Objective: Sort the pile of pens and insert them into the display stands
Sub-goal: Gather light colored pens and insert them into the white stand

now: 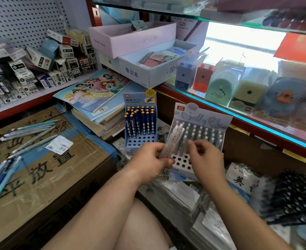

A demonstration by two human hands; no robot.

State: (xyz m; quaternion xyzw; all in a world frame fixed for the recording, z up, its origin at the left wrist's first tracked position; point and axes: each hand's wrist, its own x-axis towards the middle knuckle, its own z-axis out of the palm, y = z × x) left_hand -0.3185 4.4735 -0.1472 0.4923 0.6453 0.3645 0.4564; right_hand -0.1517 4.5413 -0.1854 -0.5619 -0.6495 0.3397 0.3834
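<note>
Pale pens part sorted; both stands partly filled.
A bundle of pale pens point(172, 139) is gripped in the left hand point(148, 159) at the centre of the frame, just beside the pale stand point(202, 120), whose back rows are filled and front holes left bare. The right hand point(206, 157) is held over it with fingers curled; through blur it cannot be told whether a pen is pinched. Several front holes of the blue stand point(140, 123) are unfilled. Loose pens point(31, 134) on the cardboard box point(49, 177), left of frame, are judged unsorted.
</note>
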